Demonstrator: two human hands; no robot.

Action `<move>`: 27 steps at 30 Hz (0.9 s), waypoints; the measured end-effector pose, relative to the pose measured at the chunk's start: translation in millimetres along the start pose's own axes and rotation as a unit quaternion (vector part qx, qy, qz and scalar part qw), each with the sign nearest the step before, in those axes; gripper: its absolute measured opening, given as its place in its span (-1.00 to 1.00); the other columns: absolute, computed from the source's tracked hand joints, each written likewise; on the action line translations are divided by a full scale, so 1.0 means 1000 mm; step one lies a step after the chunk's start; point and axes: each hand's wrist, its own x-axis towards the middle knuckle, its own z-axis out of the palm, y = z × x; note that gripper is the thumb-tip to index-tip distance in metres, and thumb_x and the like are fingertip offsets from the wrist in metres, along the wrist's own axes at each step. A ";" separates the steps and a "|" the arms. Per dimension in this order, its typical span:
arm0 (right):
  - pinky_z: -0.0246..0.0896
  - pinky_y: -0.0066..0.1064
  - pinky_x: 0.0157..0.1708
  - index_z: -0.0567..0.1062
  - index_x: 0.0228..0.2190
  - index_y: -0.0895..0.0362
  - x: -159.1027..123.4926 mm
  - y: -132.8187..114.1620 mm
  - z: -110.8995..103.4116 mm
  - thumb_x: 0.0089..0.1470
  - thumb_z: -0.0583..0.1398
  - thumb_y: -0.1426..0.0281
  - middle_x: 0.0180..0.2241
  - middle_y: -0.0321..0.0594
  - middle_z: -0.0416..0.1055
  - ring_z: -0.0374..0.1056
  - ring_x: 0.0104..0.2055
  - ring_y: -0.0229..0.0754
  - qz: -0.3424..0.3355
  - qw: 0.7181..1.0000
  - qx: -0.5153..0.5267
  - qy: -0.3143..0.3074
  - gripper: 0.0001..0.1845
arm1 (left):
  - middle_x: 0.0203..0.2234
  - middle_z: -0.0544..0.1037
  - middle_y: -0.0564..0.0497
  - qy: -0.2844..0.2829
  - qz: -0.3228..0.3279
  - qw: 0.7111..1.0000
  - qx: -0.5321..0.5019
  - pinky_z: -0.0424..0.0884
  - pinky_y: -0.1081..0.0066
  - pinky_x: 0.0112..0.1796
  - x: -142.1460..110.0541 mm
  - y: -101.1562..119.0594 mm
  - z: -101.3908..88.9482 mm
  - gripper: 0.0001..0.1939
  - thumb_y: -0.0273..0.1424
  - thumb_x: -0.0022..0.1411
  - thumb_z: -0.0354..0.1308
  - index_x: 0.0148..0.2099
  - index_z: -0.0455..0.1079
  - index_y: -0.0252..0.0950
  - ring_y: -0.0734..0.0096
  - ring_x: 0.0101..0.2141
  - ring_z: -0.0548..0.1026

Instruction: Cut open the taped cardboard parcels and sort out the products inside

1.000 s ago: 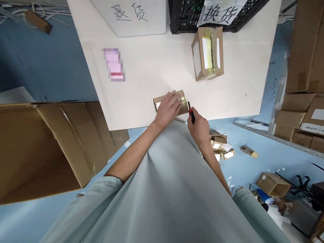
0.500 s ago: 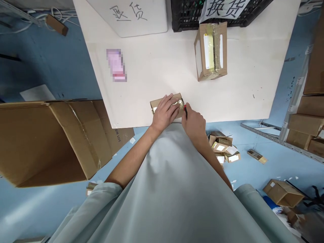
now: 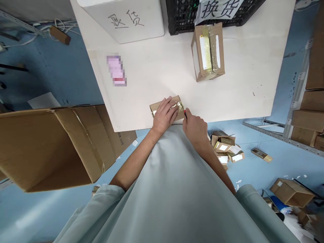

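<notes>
A small cardboard box (image 3: pixel 180 115) with shiny tape along its top lies near the front edge of the white table. My left hand (image 3: pixel 164 116) rests over it, fingers stretched across the top and holding it down; the thumb is hidden. At the box's right end, my right hand (image 3: pixel 196 130) is closed around a small red and black box cutter (image 3: pixel 185 113). The cutter's tip is against or very near the taped edge; I cannot make out the blade.
A larger taped carton (image 3: pixel 209 52) stands behind, by a black crate (image 3: pixel 174 25) with a paper sign. A white bin (image 3: pixel 141 30) and a blurred pink item (image 3: pixel 116 71) are on the table (image 3: pixel 152 67). A big open carton (image 3: pixel 76 148) is at left; several small boxes (image 3: pixel 225 148) lie on the floor.
The view has shifted slightly. My right hand and the cutter have moved a little down along the box's right end. The left hand stays on the box.
</notes>
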 end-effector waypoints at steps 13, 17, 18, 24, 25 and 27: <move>0.46 -0.22 -0.06 0.07 0.59 0.16 0.025 -0.008 0.008 0.59 -0.02 0.37 -0.06 0.16 0.66 0.65 -0.04 0.07 -0.023 0.998 0.025 0.054 -0.33 | 0.24 0.63 -0.19 -0.025 -0.031 0.999 0.000 0.21 -0.34 0.51 0.003 0.000 -0.004 -0.65 -0.16 0.69 -0.01 0.20 0.53 -0.17 0.00 0.48 0.38; 0.47 -0.25 -0.07 0.15 0.55 0.20 0.018 0.001 0.011 0.57 -0.05 0.43 -0.05 0.16 0.67 0.66 -0.04 0.05 -0.031 0.999 0.014 0.031 -0.37 | 0.20 0.66 -0.18 -0.031 -0.028 0.999 0.017 0.28 -0.32 0.48 -0.003 0.005 -0.002 -0.69 -0.20 0.68 0.02 0.15 0.55 -0.18 0.00 0.46 0.42; 0.47 -0.25 -0.06 0.17 0.54 0.22 0.016 0.004 0.013 0.57 -0.04 0.44 -0.05 0.17 0.68 0.67 -0.03 0.05 -0.029 0.999 0.012 0.021 -0.38 | 0.20 0.66 -0.17 -0.035 -0.026 0.999 0.018 0.29 -0.32 0.48 -0.006 0.006 -0.001 -0.70 -0.22 0.68 0.03 0.14 0.55 -0.18 0.01 0.45 0.43; 0.48 -0.27 -0.05 0.18 0.53 0.29 0.031 0.009 0.014 0.53 0.03 0.50 -0.10 0.18 0.69 0.67 0.00 0.07 -0.059 0.998 0.014 0.020 -0.36 | 0.21 0.65 -0.19 -0.006 -0.042 0.998 0.043 0.24 -0.34 0.49 -0.006 0.006 0.005 -0.72 -0.25 0.68 0.03 0.17 0.53 -0.20 -0.01 0.46 0.41; 0.49 -0.26 -0.07 0.14 0.55 0.29 0.034 0.010 0.015 0.52 0.03 0.51 -0.09 0.19 0.69 0.68 0.00 0.08 -0.067 0.997 0.011 0.025 -0.33 | 0.20 0.65 -0.20 0.000 -0.050 0.998 0.045 0.23 -0.35 0.49 -0.004 0.004 0.005 -0.71 -0.23 0.68 0.03 0.17 0.53 -0.20 -0.01 0.47 0.40; 0.50 -0.25 -0.08 0.06 0.59 0.30 0.036 0.012 0.017 0.49 0.04 0.52 -0.11 0.20 0.69 0.68 -0.02 0.10 -0.078 0.997 0.005 0.021 -0.26 | 0.19 0.65 -0.19 0.001 -0.062 0.997 0.048 0.22 -0.36 0.49 0.000 0.002 0.004 -0.69 -0.20 0.68 0.02 0.16 0.53 -0.20 -0.02 0.47 0.40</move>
